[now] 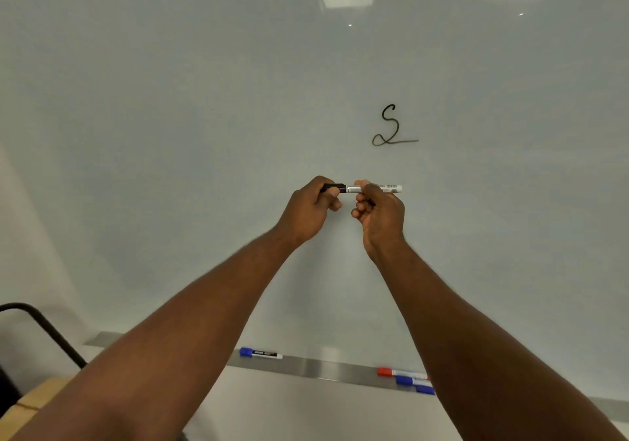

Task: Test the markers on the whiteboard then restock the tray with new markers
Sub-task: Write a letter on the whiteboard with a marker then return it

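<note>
A black marker [354, 188] is held level in front of the whiteboard [204, 117]. My left hand [308, 209] grips its black cap end and my right hand [379, 214] grips its white barrel. A black squiggle [391, 127] is drawn on the board just above the hands. Along the board's lower edge runs the metal tray [323, 369]. In it lie a blue-capped marker [260, 353] at the left and a red-capped marker [401, 372] with two blue-capped markers [413, 381] at the right, partly behind my right forearm.
A black curved metal bar [44, 328] stands at the lower left beside a pale wooden surface [37, 400]. The white wall below the tray [306, 406] fills the lower middle. Ceiling lights reflect in the upper board.
</note>
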`<state>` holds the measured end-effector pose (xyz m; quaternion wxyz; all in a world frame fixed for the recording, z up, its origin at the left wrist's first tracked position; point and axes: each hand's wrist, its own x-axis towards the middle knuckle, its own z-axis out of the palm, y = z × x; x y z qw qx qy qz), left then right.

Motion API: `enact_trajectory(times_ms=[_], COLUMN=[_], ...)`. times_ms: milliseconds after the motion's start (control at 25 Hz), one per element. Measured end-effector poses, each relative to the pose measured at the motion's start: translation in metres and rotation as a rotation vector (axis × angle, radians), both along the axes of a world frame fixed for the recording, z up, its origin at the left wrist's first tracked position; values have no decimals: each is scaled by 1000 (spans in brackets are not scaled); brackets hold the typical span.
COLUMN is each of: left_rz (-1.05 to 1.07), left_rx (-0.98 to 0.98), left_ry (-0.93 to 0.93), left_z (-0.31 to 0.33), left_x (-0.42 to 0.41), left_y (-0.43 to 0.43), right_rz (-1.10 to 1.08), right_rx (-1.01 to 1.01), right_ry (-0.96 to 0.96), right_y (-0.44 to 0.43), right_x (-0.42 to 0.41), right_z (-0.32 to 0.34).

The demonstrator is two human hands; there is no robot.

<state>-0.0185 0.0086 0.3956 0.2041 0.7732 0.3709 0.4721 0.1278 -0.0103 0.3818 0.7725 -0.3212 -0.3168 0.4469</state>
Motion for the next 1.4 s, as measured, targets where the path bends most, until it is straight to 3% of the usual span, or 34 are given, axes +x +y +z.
enact_trajectory(times_ms=[480,840,1160,1400], left_rz=[155,331,477,597], left_rx=[-225,-389,-437,-576], left_ry=[-28,-148,-281,-348], left_z=[-90,-155,-211,-256], left_x=[-63,-92,-163,-233], left_y=[3,-17,-17,10], right_rz=[-129,-115,-20,11], right_rx=[-128,-193,-276,-390], right_ry=[-214,-517,-580,-604], right_y=[14,8,13,33], right_x=[-30,-49,-108,-185], right_z=[-105,-169,-228,-277])
